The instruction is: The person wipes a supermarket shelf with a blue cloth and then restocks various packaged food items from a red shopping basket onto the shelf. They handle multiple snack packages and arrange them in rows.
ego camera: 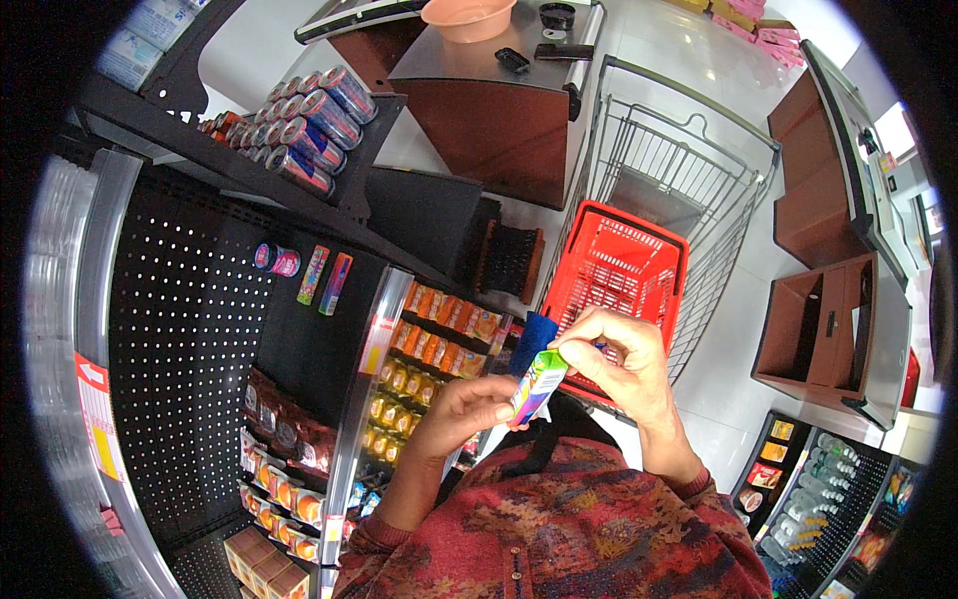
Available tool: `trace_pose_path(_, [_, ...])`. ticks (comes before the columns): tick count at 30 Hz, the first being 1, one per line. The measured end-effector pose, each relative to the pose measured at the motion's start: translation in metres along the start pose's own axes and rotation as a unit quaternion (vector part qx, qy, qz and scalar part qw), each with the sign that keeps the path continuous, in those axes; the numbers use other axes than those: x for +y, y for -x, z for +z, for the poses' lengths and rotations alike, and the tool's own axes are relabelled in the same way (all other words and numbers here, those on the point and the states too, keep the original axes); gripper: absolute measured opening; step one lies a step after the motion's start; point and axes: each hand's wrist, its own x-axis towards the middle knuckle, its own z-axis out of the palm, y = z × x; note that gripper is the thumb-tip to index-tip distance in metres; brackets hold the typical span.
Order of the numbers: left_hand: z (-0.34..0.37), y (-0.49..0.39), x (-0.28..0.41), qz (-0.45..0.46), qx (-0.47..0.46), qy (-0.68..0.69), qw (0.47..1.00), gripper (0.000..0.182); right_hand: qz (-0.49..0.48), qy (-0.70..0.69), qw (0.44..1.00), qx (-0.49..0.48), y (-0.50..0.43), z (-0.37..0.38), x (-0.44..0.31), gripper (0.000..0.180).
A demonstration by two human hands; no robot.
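Between my two hands is a small slim box [539, 385], green at one end and blue and purple at the other, held tilted. My left hand [470, 414] grips its lower end between thumb and fingers. The fingertips of my right hand [617, 359] pinch the green upper end. Just beyond the hands a red plastic basket [554, 299] sits in a metal shopping cart [730, 239]. Two similar slim boxes, one green [312, 275] and one purple and orange [336, 284], lie on the black shelf beside a round pink and blue container [277, 259].
At left, drink cans [322, 131] stand on an upper shelf, with packaged snacks [284, 490] on a lower one. A metal-topped counter [479, 97] holds an orange basin [469, 16]. Brown cabinets [816, 329] and racked bottles [804, 502] are at right.
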Motion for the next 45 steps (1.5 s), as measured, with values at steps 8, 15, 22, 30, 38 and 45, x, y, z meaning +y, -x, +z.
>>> trace_pose_path(8, [0.001,-0.002,0.0,0.002,-0.008,0.006,1.0,0.028,-0.009,0.004,1.0,0.022,-0.001,0.003,0.001,0.007])
trace_pose_path(15, [0.001,-0.004,-0.003,0.015,0.01,-0.02,1.0,0.028,-0.013,0.02,1.0,0.007,0.0,0.001,0.001,0.01])
trace_pose_path(22, [0.003,-0.001,0.0,-0.002,0.032,-0.028,0.999,0.03,-0.018,0.025,1.0,-0.001,0.0,0.0,0.0,0.011])
trace_pose_path(30, [0.007,-0.002,0.0,-0.01,0.056,-0.032,0.998,0.03,-0.058,0.038,0.998,0.007,-0.001,-0.003,0.009,0.015])
trace_pose_path(38, [0.016,-0.005,-0.003,-0.027,0.101,-0.018,0.994,0.031,-0.03,0.044,0.999,0.014,0.005,-0.006,0.02,0.019])
trace_pose_path(45, [0.034,-0.017,0.002,-0.012,0.199,-0.058,0.978,0.037,0.08,-0.107,0.991,0.032,0.003,-0.007,0.059,0.022])
